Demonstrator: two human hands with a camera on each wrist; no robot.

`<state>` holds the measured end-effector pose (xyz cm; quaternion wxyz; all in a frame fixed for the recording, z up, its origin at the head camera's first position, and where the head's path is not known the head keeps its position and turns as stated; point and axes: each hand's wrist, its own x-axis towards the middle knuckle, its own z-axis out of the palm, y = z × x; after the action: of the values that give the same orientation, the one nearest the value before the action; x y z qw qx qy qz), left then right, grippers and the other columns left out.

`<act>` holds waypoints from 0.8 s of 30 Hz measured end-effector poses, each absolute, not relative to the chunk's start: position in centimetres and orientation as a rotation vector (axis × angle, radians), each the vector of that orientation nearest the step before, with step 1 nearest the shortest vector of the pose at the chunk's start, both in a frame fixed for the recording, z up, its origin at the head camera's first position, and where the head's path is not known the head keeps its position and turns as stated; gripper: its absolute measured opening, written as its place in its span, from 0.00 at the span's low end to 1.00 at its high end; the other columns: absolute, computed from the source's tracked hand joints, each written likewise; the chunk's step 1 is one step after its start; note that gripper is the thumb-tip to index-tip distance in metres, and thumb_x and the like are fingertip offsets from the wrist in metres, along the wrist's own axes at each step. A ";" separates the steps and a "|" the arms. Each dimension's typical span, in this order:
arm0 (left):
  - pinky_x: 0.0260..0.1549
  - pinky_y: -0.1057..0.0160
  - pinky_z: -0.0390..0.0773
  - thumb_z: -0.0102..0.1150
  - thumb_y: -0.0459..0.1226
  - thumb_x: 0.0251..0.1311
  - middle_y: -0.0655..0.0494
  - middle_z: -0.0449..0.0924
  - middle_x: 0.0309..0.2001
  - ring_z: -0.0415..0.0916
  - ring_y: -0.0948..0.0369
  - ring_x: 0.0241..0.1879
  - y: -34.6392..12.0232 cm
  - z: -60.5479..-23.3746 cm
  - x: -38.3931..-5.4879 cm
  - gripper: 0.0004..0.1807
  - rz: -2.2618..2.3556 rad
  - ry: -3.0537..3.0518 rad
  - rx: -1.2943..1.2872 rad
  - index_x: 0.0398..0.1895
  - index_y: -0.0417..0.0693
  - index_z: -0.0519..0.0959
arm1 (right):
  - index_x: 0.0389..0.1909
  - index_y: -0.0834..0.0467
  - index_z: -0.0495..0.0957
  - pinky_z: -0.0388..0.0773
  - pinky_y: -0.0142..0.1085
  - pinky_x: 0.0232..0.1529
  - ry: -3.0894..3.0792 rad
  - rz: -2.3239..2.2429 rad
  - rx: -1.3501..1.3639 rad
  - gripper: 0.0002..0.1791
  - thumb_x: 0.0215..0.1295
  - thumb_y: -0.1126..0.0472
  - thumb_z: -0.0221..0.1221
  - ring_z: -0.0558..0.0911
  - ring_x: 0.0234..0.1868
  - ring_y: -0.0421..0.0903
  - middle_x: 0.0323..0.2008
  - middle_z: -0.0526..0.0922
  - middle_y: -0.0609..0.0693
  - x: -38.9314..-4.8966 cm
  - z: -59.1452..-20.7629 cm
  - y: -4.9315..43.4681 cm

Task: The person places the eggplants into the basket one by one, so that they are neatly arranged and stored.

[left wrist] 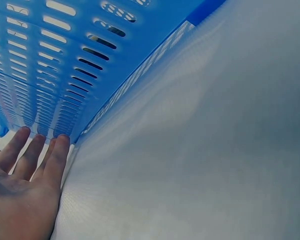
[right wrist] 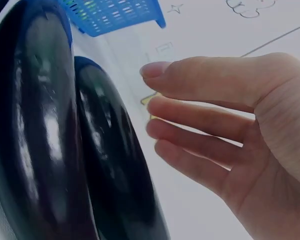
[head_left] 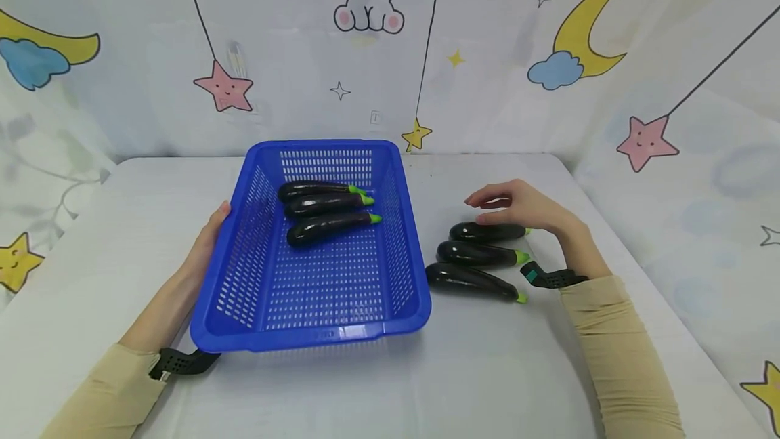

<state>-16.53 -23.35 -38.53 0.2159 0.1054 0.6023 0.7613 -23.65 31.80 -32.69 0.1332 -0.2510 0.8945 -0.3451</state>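
Observation:
A blue plastic basket with slotted walls stands on the left half of the table, holding three dark eggplants with green stems. My left hand is at its left side, fingertips right at the rim. In the left wrist view its straight fingers reach up to the slotted wall. Right of the basket, three more eggplants lie side by side. Over the farthest eggplant hovers my right hand. In the right wrist view that hand has thumb and fingers extended, holding nothing, beside two eggplants.
A white cloth covers the table. Behind it hangs a curtain printed with moons, stars and a white animal, and it continues down the right side. Black bands circle both wrists.

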 end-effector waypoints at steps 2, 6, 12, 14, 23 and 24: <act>0.50 0.54 0.80 0.26 0.65 0.70 0.49 0.55 0.67 0.71 0.57 0.57 -23.3 -38.5 -16.6 0.43 2.107 1.671 0.285 0.81 0.61 0.32 | 0.56 0.56 0.82 0.75 0.46 0.62 2.592 -0.997 -0.701 0.21 0.64 0.54 0.69 0.80 0.60 0.54 0.56 0.83 0.54 -23.7 -32.7 32.2; 0.51 0.54 0.79 0.26 0.65 0.71 0.49 0.54 0.68 0.70 0.58 0.58 -23.2 -38.5 -16.6 0.42 2.101 1.683 0.279 0.81 0.61 0.32 | 0.56 0.56 0.82 0.76 0.42 0.61 2.573 -1.003 -0.644 0.22 0.63 0.54 0.70 0.80 0.60 0.53 0.55 0.84 0.53 -23.7 -32.9 33.0; 0.52 0.55 0.79 0.26 0.65 0.71 0.49 0.55 0.68 0.71 0.58 0.59 -23.2 -38.4 -16.8 0.43 2.094 1.694 0.277 0.81 0.60 0.32 | 0.58 0.56 0.81 0.76 0.32 0.58 2.509 -1.004 -0.608 0.25 0.61 0.53 0.71 0.79 0.62 0.53 0.57 0.83 0.52 -23.8 -33.7 34.3; 0.52 0.54 0.79 0.25 0.65 0.70 0.49 0.55 0.69 0.70 0.58 0.59 -23.2 -38.4 -16.8 0.43 2.090 1.699 0.273 0.81 0.60 0.32 | 0.58 0.55 0.81 0.75 0.30 0.58 2.484 -1.004 -0.610 0.25 0.61 0.53 0.71 0.79 0.62 0.53 0.57 0.83 0.51 -23.9 -34.0 34.7; 0.53 0.54 0.78 0.25 0.65 0.70 0.50 0.52 0.70 0.69 0.58 0.61 -23.4 -38.7 -16.7 0.42 2.091 1.705 0.272 0.81 0.62 0.31 | 0.57 0.50 0.82 0.75 0.31 0.57 2.428 -1.043 -0.608 0.25 0.58 0.55 0.73 0.80 0.61 0.47 0.56 0.84 0.46 -24.2 -34.7 35.3; 0.52 0.54 0.78 0.25 0.65 0.70 0.50 0.53 0.69 0.69 0.58 0.60 -23.4 -38.7 -16.7 0.42 2.092 1.702 0.269 0.81 0.62 0.31 | 0.57 0.50 0.82 0.75 0.32 0.58 2.424 -1.045 -0.606 0.25 0.58 0.55 0.73 0.80 0.61 0.47 0.56 0.84 0.46 -24.2 -34.8 35.3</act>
<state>-16.68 -23.40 -38.71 0.2137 0.0968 0.6135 0.7540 -24.16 35.31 -34.78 0.2150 -0.2186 0.8741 -0.3768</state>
